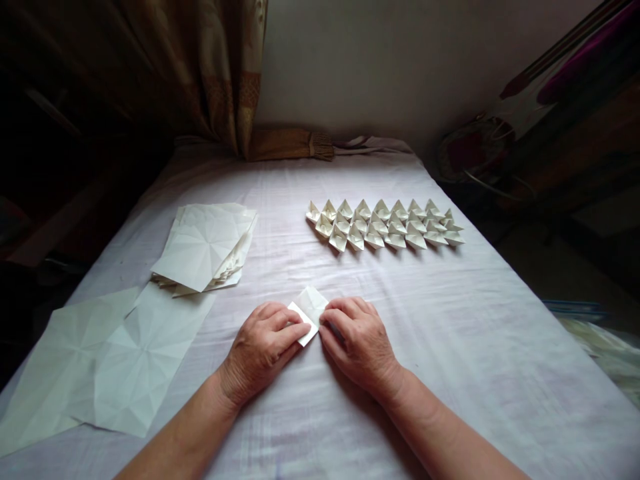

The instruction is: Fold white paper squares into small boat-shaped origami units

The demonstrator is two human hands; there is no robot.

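Note:
A small folded white paper (311,303) lies on the cloth-covered surface between my two hands. My left hand (267,333) is closed on its left side, with the thumb pressed across a folded flap. At the right corner of the paper, my right hand (357,337) pinches the edge between thumb and fingers. Parts of the paper are hidden under the fingers. Beyond my right hand stand several folded paper boats (375,227), set close together in rows.
A stack of creased white paper sheets (205,247) sits to the left. Nearer me lie looser creased sheets (140,353). A pale wrinkled bedsheet (450,373) covers the surface. Brown curtains (225,73) hang at the back left, by a folded brown cloth (290,145).

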